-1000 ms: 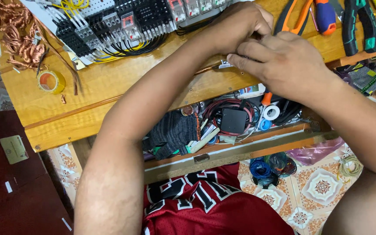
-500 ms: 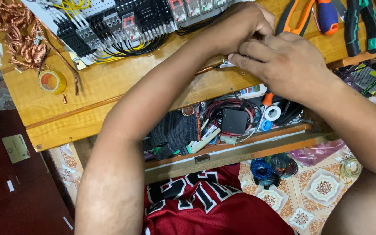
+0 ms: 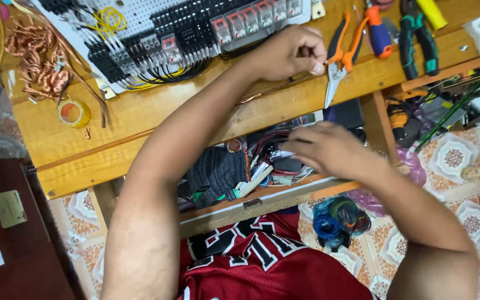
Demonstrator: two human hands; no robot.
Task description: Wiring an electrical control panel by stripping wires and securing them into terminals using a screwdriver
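My left hand (image 3: pixel 290 53) rests on the wooden table (image 3: pixel 140 111), fingers curled and pinched on a thin copper wire (image 3: pixel 265 93) that runs along the table edge. It sits just below a white perforated panel (image 3: pixel 140 14) carrying rows of black terminal blocks and relays (image 3: pixel 206 30). Orange-handled pliers (image 3: pixel 340 53) lie right beside this hand. My right hand (image 3: pixel 329 150) hovers, blurred, over the open drawer (image 3: pixel 262 203) under the table, fingers pointing left into the clutter, with nothing visible in them.
A tangle of copper wire (image 3: pixel 40 64) and a tape roll (image 3: pixel 74 113) lie at the table's left. A blue-handled tool (image 3: pixel 379 33) and green-black pliers (image 3: pixel 415 41) are at the right. A black cloth (image 3: pixel 218 172) fills the drawer's left. Coiled wires (image 3: pixel 337 222) sit on the tiled floor.
My right hand has left the table edge, where it met the left hand, and dropped down over the open drawer. The left hand stays on the table, and the view has shifted.
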